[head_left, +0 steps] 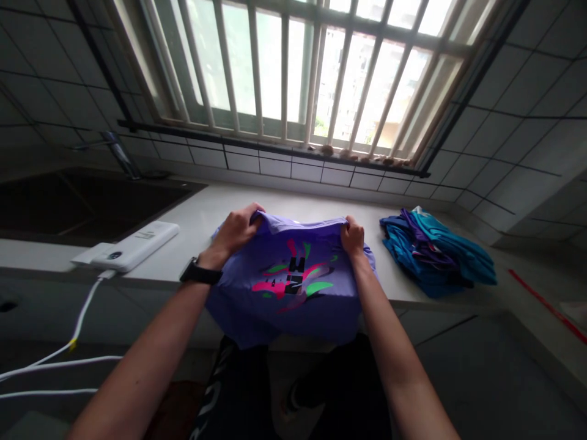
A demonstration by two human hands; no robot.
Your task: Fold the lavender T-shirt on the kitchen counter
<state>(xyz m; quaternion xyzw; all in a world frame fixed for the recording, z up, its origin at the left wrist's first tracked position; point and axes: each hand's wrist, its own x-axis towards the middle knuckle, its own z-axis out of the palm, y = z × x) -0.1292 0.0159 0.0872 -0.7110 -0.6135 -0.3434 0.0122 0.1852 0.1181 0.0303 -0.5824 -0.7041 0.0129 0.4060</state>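
A purple T-shirt with a pink, green and black print is stretched between my two hands, partly over the white counter and hanging down past its front edge. My left hand, with a dark watch on the wrist, is closed on the shirt's upper left edge. At the upper right edge, my right hand grips the cloth in a fist. The edge between them is pulled nearly straight. Right of the shirt lies a stack of folded blue, teal and purple clothes.
The white counter runs under a barred window. A dark sink with a faucet is at the left. A white power bank with a cable lies near the counter's front edge. A red strip is at the far right.
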